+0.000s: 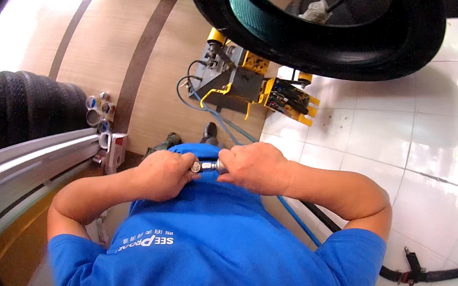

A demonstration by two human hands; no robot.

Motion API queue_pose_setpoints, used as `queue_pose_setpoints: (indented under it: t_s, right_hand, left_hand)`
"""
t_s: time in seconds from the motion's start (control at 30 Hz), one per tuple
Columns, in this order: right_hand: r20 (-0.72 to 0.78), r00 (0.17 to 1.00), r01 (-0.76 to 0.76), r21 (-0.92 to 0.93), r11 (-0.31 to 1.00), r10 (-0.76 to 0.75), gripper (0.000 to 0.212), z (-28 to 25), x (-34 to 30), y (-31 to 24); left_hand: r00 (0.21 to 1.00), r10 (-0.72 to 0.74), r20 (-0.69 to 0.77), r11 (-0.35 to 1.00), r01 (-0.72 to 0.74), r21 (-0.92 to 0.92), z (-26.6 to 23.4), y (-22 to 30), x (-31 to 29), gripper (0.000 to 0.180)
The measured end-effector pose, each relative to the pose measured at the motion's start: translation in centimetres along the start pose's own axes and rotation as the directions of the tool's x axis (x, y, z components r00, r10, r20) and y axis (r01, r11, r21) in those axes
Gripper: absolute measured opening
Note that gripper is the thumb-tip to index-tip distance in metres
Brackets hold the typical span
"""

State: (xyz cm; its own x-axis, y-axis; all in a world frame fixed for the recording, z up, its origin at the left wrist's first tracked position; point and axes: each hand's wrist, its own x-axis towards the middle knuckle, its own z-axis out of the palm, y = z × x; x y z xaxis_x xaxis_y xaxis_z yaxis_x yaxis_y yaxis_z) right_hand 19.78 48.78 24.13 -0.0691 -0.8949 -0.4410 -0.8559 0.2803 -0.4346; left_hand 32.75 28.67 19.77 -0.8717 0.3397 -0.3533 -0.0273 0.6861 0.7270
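In front of my belly, both hands are closed on a short, shiny metal tool (pixel 209 166) with a round end. My left hand (pixel 166 175) pinches its round end between thumb and fingers. Gripped around the other end is my right hand (pixel 256 168), which hides that part of it. The tool's exact kind does not show. Behind the hands lies the blue cloth of my shirt (pixel 250 241). A large black tire (pixel 314 49) hangs or stands beyond, apart from both hands, with a teal band (pixel 248 13) along its inside and a whitish wad (pixel 316 11) visible within its ring.
Past my feet stands a grey and yellow machine (pixel 238 82) with blue hoses (pixel 297 212). A black hose (pixel 440 277) lies on the white floor tiles at right. Stacked tires (pixel 27 107) and a metal rail (pixel 32 155) line the left, beside several small cans (pixel 101 112).
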Motion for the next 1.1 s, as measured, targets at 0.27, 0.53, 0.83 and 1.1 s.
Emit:
queue_pose_setpoints:
  t_s: [0.27, 0.53, 0.83, 1.1]
  right_hand:
    - [0.269, 0.945, -0.268, 0.317, 0.910, 0.185, 0.045, 2.2, 2.5, -3.4]
    - [0.172, 0.978, -0.165, 0.297, 0.940, 0.118, 0.033, 1.9, 7.8, -4.1]
    - [-0.002, 0.961, -0.251, 0.400, 0.882, 0.275, 0.034, 1.2, 7.4, -5.7]
    - [-0.153, 0.979, -0.041, 0.499, 0.866, 0.135, 0.027, -4.0, 3.2, -7.0]
  left_hand:
    - [0.986, 0.160, -0.037, 0.986, -0.158, 0.047, 3.6, -3.3, -1.5, 0.024]
    - [0.998, -0.062, -0.022, 0.998, 0.062, 0.028, 2.1, -6.3, -2.0, 0.026]
    - [0.734, -0.607, -0.305, 0.367, -0.082, -0.927, 1.4, -29.9, -0.5, 0.042]
    - [0.650, -0.701, 0.293, -0.369, 0.021, -0.929, 12.7, -35.9, 10.6, 0.038]
